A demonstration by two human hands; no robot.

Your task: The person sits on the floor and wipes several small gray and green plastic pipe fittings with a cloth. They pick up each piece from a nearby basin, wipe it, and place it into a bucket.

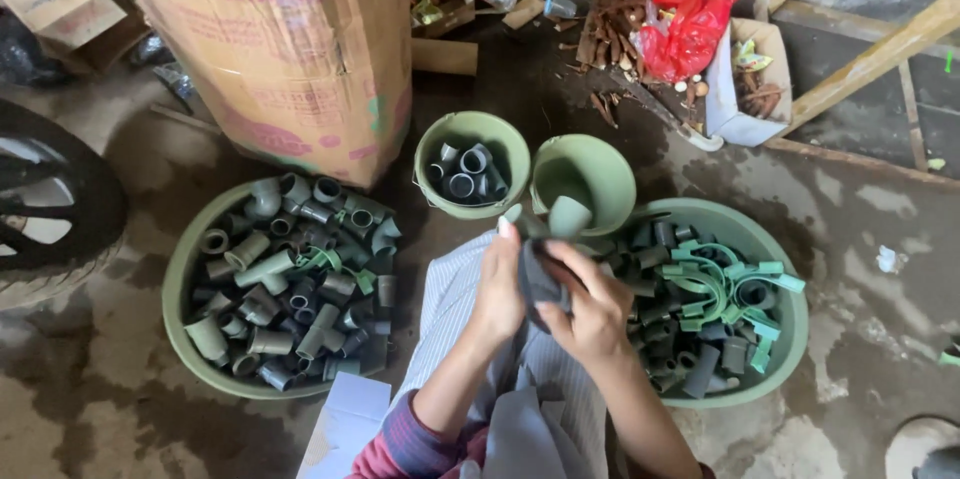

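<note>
Grey-green plastic pipe fittings fill the scene, sorted across several containers. Left basin point(178, 279) holds a full heap of elbows and tees. Right basin point(790, 339) holds darker couplings and bright green clips point(722, 289). Small green bucket point(432, 144) contains only a few short sleeves, and a second bucket point(610, 164), tipped toward the person, appears nearly empty but for one cup-shaped piece at its mouth. Judged by these levels, the handling of fittings stands at an early stage, with the bulk still in the basins.

Both hands meet above the lap, between the two basins. Left hand point(498, 289) is closed around a dark grey fitting point(540, 279), fingers wrapped over its near side. Right hand point(590, 304) grips the same piece from the other side, thumb and fingers curled tight. What the hands do to the piece cannot be told. A cardboard box point(300, 59) of more fittings stands behind the left basin
</note>
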